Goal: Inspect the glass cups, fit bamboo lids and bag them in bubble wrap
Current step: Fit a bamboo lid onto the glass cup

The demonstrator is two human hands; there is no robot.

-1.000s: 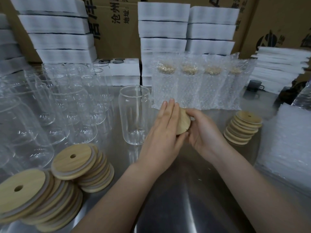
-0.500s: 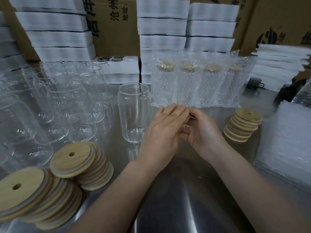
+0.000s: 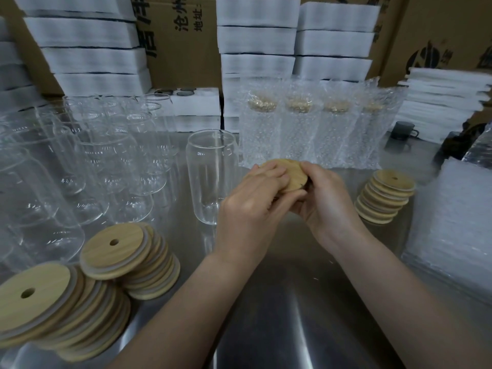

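A round bamboo lid (image 3: 291, 178) is held between both hands above the steel table (image 3: 279, 315). My left hand (image 3: 253, 206) lies over its left side, fingers curled on its face. My right hand (image 3: 323, 198) grips its right edge from below. An empty glass cup (image 3: 211, 171) stands upright just left of my hands. Several cups bagged in bubble wrap (image 3: 308, 129), lids on, stand in a row behind.
Many bare glass cups (image 3: 87, 161) crowd the left. Stacks of bamboo lids lie at front left (image 3: 114, 258), far left (image 3: 34, 302) and right (image 3: 386, 195). Flat bubble wrap bags (image 3: 452, 222) are piled at right. Foam trays and cartons line the back.
The lid, hidden between my palms half a second ago, now shows its flat face, tilted up. Both hands have stayed in place right of the empty cup.
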